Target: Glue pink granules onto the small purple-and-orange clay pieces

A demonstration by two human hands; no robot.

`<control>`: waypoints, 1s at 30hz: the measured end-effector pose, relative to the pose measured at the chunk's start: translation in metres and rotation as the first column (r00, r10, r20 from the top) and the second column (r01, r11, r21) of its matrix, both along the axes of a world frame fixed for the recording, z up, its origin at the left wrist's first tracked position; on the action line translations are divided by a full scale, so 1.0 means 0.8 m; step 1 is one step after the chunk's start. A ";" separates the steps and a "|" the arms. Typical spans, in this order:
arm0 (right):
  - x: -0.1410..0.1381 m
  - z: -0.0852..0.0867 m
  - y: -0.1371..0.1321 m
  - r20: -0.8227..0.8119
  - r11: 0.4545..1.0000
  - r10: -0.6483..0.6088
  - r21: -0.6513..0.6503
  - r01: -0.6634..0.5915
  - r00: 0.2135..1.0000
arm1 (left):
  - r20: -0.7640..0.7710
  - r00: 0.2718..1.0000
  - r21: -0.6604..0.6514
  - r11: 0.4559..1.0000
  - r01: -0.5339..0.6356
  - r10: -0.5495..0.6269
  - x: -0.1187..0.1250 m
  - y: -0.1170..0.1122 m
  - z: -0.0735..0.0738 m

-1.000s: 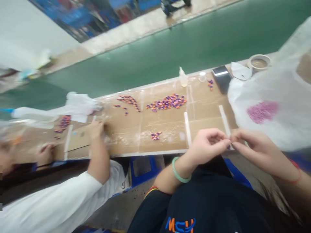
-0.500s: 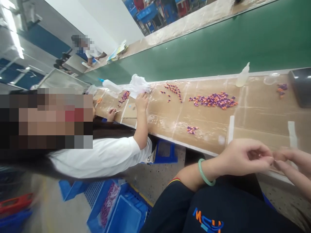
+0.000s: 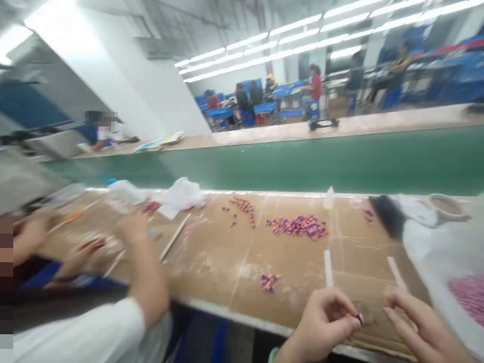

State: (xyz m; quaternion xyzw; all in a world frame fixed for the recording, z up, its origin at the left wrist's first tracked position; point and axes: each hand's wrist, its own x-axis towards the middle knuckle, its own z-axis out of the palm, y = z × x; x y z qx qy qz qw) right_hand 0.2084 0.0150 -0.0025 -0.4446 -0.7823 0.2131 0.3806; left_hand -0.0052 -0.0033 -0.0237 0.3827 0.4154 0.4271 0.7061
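At the lower right, my left hand [image 3: 321, 325] pinches a small purple piece [image 3: 360, 318] between thumb and fingertips, above the brown work surface. A pale green bangle [image 3: 273, 355] shows at that wrist. Facing it, a short gap away, my right hand [image 3: 419, 322] has thumb and forefinger closed together; anything between them is too small or blurred to make out. A small cluster of purple and orange pieces [image 3: 269, 282] lies to the left of my hands. Farther back is a larger pile of such pieces [image 3: 298, 227], with loosely spread ones [image 3: 244, 207] to its left.
At right stands a white bag [image 3: 427, 262] holding pink pieces [image 3: 469, 295], beside a dark tray [image 3: 387, 217]. A small bottle [image 3: 328, 198] stands at the back edge. A co-worker's arm [image 3: 145, 272] reaches over the table's left part. A green belt [image 3: 283, 169] runs behind.
The view has levelled and swung to the right, bringing in the white bag and the far room. My hands, which were touching, are now apart, and the purple piece shows in my left fingertips.
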 end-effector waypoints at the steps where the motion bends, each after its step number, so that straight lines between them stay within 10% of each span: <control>1: -0.001 0.004 0.000 0.024 1.000 -0.006 -0.008 0.006 1.000 | 0.007 1.000 0.020 1.000 0.016 -0.016 -0.002 0.002 0.000; 20: 0.014 0.006 -0.017 -0.026 0.990 0.092 -0.102 -0.095 0.995 | 0.000 0.996 0.010 0.996 -0.085 0.085 -0.012 -0.012 -0.004; 30: 0.048 0.015 -0.019 -0.036 0.973 0.165 -0.159 -0.169 0.986 | 0.068 0.959 0.016 0.961 -0.277 0.275 -0.005 -0.048 0.026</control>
